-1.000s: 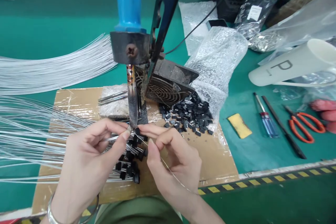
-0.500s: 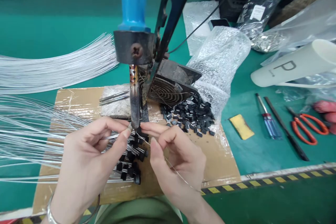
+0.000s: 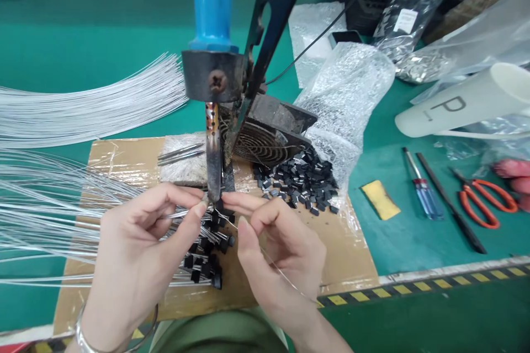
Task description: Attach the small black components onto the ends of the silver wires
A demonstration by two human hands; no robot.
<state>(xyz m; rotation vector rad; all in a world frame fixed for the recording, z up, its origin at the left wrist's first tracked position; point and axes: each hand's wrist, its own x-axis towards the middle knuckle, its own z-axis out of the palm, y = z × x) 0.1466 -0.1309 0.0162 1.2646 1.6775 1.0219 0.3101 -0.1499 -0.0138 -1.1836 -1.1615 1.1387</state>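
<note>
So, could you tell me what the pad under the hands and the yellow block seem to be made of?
Pad: apparently brown cardboard under clear tape, glossy and wrinkled. Yellow block: probably sponge or foam, matte with soft edges; hard to confirm.

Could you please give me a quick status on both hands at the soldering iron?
Left hand pinching wire at iron tip. Right hand feeding solder strand. Nothing in the way.

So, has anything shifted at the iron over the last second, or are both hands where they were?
Almost nothing. The left hand and right hand stay pinched at the soldering iron tip, holding the wire there. Only the view drifted slightly. The loose black parts and scissors lie as before.
</note>
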